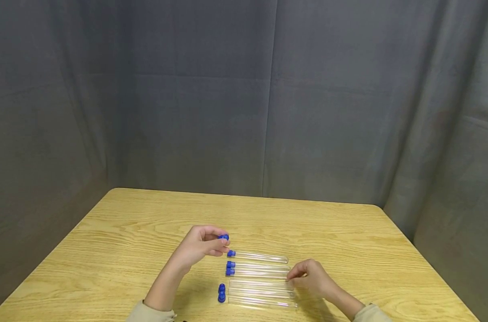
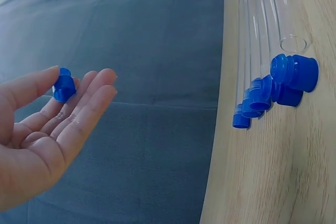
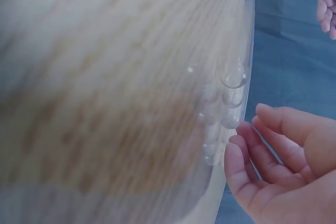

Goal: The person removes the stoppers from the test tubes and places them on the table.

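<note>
- Blue stopper (image 1: 223, 237), head view: pinched in the left hand (image 1: 201, 244), beyond the stoppered ends of the capped test tubes (image 1: 261, 267).
- Uncapped test tubes (image 1: 253, 293) and two loose stoppers (image 1: 221, 293): nearer the person than the capped tubes.
- Left wrist view: grasp confirmed, thumb against fingers.
- Right wrist view: right hand (image 3: 302, 187) loosely curved near tube ends, nothing seen grasped; contact cannot be confirmed.
- Judgement: steady one uncapped tube, align stopper squarely, press straight.

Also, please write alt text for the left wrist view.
A left hand pinches a small blue plastic cap before a blue-grey cloth curtain. At image right, long transparent tubes and more blue caps lie on a light wooden table.
</note>
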A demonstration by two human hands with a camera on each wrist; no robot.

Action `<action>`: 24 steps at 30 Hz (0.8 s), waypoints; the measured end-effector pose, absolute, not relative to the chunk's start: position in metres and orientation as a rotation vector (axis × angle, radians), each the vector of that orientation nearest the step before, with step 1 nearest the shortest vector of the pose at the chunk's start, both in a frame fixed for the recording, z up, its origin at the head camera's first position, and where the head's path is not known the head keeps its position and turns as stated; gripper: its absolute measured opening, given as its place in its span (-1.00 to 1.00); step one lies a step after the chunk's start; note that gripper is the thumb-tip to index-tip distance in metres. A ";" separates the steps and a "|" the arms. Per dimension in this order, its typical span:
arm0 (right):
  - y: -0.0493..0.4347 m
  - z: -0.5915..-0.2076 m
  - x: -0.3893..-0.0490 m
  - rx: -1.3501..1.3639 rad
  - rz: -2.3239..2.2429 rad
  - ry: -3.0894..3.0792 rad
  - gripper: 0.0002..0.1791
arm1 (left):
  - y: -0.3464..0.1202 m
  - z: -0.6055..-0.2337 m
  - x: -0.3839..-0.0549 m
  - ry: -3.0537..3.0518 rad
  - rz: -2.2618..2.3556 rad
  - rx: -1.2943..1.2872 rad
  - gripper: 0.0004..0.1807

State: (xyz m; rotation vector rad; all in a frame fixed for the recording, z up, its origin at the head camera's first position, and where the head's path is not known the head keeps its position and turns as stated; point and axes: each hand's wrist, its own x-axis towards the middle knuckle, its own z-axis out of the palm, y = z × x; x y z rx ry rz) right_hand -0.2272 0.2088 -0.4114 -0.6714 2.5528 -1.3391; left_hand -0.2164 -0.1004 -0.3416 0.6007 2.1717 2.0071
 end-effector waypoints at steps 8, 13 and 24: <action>0.210 -0.411 -0.227 -0.689 -1.375 2.534 -0.92 | -0.097 -0.343 -0.218 2.238 1.948 0.512 -0.72; 0.210 -0.409 -0.226 -0.683 -1.367 2.544 -0.91 | -0.095 -0.347 -0.221 2.291 1.908 0.499 -0.76; 0.211 -0.414 -0.227 -0.680 -1.394 2.528 -0.92 | -0.094 -0.362 -0.228 2.422 1.777 0.489 -0.89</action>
